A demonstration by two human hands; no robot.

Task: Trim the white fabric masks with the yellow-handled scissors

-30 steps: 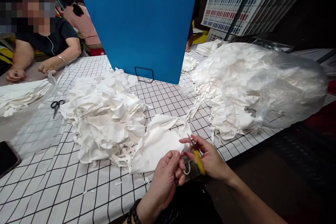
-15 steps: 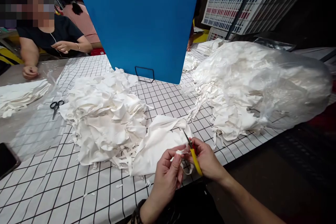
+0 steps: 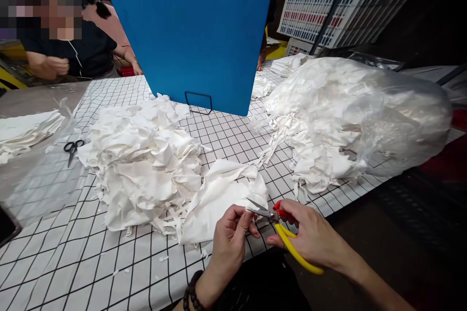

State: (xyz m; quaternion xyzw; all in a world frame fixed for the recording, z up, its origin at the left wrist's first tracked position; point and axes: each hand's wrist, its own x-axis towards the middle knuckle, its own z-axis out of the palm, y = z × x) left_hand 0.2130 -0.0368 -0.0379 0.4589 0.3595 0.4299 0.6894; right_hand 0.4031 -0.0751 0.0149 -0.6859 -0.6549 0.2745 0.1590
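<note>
My left hand point(image 3: 233, 235) pinches a bit of white fabric between thumb and forefinger, most of it hidden by the fingers. In my right hand point(image 3: 310, 231) are scissors point(image 3: 288, 240) with one red and one yellow handle. Their blades stand apart and point left, right at the fingertips of my left hand. A white cloth piece point(image 3: 222, 194) lies flat on the table just beyond my hands. Left of it rises a large heap of white cloth pieces point(image 3: 146, 155) with thin straps trailing out.
A grid-patterned tablecloth point(image 3: 222, 131) covers the table. Black scissors point(image 3: 73, 148) lie at left. A blue board point(image 3: 197, 34) stands upright ahead. At right, a clear plastic bag point(image 3: 394, 112) spills white cloth. Across the table sits a person point(image 3: 91, 48); white crates point(image 3: 328, 5) stand behind.
My right hand has turned the scissors from pointing up to pointing left, and their blades have opened at my left fingertips. Across the table, the person's hands have moved apart.
</note>
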